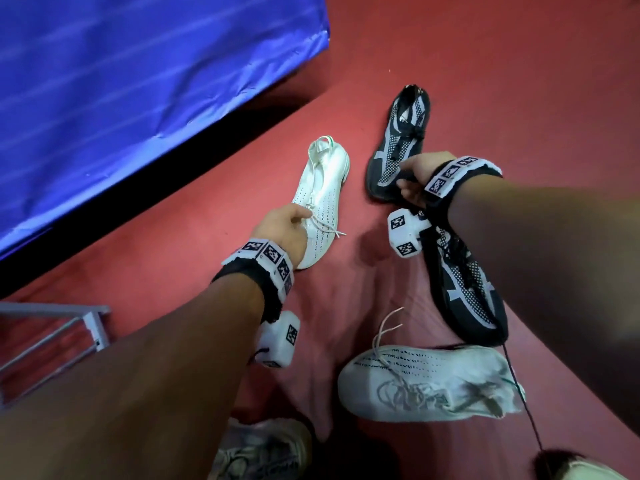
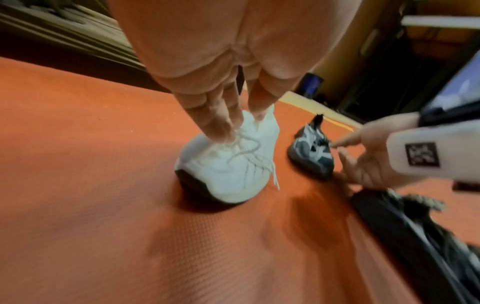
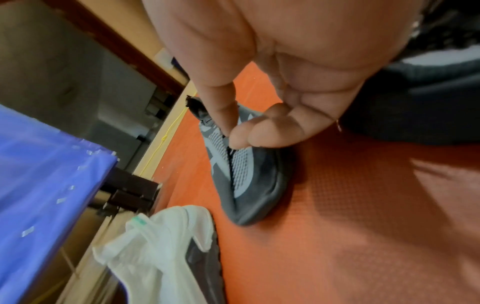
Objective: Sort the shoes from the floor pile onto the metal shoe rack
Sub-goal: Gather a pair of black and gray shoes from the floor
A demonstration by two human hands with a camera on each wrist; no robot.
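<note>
Two pairs of shoes lie on the red mat. My left hand reaches onto the far white knit shoe; in the left wrist view its fingers and thumb pinch the laced top of that white shoe. My right hand is on the far black-and-grey shoe; thumb and curled fingers pinch the upper of this black shoe at the laces. Both shoes rest on the mat. A corner of the metal rack shows at the lower left.
A second black shoe lies under my right forearm, and a second white shoe lies on its side near me. Another pale shoe is at the bottom edge. A blue-covered surface stands at the far left.
</note>
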